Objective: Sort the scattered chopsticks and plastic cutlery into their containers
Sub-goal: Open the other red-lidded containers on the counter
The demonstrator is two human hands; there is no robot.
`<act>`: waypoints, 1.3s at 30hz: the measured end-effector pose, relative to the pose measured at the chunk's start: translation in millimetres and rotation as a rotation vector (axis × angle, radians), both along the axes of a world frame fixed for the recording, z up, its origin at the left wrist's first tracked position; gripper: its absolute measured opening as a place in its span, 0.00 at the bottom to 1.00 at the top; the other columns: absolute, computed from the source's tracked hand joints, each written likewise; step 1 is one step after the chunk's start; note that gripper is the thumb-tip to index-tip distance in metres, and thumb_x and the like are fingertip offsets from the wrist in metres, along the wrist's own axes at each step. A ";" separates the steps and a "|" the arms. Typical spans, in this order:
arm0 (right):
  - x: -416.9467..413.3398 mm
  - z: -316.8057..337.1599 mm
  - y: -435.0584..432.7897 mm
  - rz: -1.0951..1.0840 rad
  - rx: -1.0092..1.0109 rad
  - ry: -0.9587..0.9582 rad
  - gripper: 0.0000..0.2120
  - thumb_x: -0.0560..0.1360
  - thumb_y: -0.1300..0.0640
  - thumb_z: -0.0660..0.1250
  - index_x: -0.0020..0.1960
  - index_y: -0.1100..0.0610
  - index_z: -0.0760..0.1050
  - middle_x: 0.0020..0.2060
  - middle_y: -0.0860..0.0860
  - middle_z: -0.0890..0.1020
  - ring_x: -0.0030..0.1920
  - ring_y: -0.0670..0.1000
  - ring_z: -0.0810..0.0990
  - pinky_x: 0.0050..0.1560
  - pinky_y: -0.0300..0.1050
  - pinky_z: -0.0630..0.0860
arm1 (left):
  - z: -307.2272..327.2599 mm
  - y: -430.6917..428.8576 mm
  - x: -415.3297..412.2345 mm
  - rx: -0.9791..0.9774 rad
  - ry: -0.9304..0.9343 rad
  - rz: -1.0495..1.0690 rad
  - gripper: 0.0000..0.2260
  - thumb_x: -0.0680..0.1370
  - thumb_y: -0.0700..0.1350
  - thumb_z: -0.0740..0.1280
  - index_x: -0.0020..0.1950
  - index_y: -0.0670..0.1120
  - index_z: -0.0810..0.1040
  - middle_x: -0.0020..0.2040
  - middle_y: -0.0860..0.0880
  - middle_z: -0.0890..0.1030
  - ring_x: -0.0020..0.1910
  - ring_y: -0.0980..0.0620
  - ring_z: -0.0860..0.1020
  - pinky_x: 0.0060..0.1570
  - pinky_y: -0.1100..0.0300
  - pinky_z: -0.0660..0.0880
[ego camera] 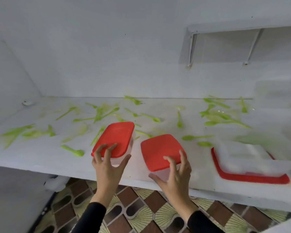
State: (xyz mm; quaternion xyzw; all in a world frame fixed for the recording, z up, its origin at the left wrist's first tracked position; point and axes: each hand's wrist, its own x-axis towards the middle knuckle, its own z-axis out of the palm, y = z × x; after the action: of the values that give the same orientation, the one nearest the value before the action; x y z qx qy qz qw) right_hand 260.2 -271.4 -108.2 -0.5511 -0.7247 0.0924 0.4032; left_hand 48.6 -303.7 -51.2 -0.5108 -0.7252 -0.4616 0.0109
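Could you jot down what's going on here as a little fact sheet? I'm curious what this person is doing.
Surface: white counter
Scattered: green plastic cutlery, all over the counter
Left hand: grips the left red-lidded container at its near end
Right hand: grips the right red-lidded container at its near corner
Far right: clear open container standing on a red lid
Sorted so far: nothing visibly

No legible txt anywhere in shot, left red lid plain, right red lid plain too, green cutlery unmarked, white tabletop bare of print, no labels, brands or nos. readable.
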 end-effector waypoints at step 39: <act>50.3 -0.3 -7.0 -0.212 -0.222 0.444 0.58 0.55 0.31 0.78 0.75 0.38 0.47 0.63 0.46 0.68 0.64 0.49 0.68 0.65 0.65 0.67 | -53.0 83.0 90.6 0.051 0.630 -1.032 0.18 0.80 0.54 0.60 0.60 0.44 0.79 0.64 0.45 0.80 0.65 0.47 0.77 0.59 0.54 0.78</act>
State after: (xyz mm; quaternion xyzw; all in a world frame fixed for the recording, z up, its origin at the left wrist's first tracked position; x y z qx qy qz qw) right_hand 310.4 -278.3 -108.5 -0.6308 -0.5422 0.2473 0.4969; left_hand 139.2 -220.7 -104.2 -0.9082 -0.3346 -0.2511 0.0121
